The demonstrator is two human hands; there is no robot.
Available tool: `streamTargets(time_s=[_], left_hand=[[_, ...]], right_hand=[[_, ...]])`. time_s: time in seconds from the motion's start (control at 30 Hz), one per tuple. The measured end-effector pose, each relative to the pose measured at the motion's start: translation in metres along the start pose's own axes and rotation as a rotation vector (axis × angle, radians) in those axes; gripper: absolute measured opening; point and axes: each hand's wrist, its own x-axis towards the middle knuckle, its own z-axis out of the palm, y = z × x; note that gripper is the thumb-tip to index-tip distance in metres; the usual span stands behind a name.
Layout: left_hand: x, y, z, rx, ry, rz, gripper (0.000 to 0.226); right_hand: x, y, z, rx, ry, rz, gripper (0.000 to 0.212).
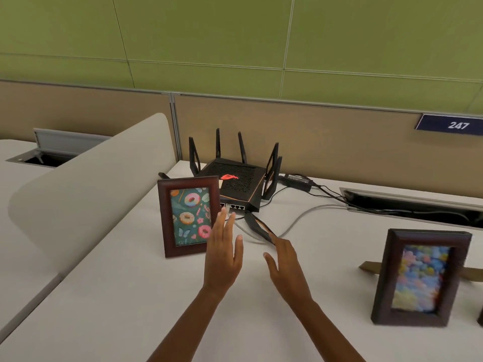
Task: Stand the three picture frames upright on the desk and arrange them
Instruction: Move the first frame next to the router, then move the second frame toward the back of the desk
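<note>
Black router (236,182) with raised antennas at 12 o'clock on the desk (130,296), cables trailing toward 3. Doughnut frame (188,216) upright at 10 o'clock, long axis vertical, picture facing the camera. Pastel frame (420,278) upright at 4 o'clock; a third barely visible, cut off at the right edge. Left hand (224,254) and right hand (286,267) empty, fingers loosely spread, between the frames.
</note>
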Motion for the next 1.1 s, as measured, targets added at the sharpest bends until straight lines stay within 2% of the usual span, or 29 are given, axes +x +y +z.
streamTargets(time_s=[0.4,0.63,0.8,0.9,1.1], left_hand=[[-0.029,0.116,0.073,-0.172,-0.254,0.007,0.049],[-0.042,0.169,0.110,-0.300,-0.368,-0.094,0.045],[-0.054,0.185,0.135,-0.313,-0.440,-0.178,0.045],[-0.064,0.188,0.146,-0.288,-0.460,-0.217,0.047],[-0.083,0.191,0.162,-0.308,-0.481,-0.317,0.047]], right_hand=[[-0.040,0.041,-0.135,-0.129,0.323,-0.232,0.037],[-0.056,0.084,-0.206,-0.122,0.513,-0.257,0.033],[-0.062,0.125,-0.240,0.012,0.596,-0.170,0.040],[-0.063,0.150,-0.248,0.036,0.584,-0.083,0.047],[-0.062,0.193,-0.246,0.273,0.378,0.140,0.055]])
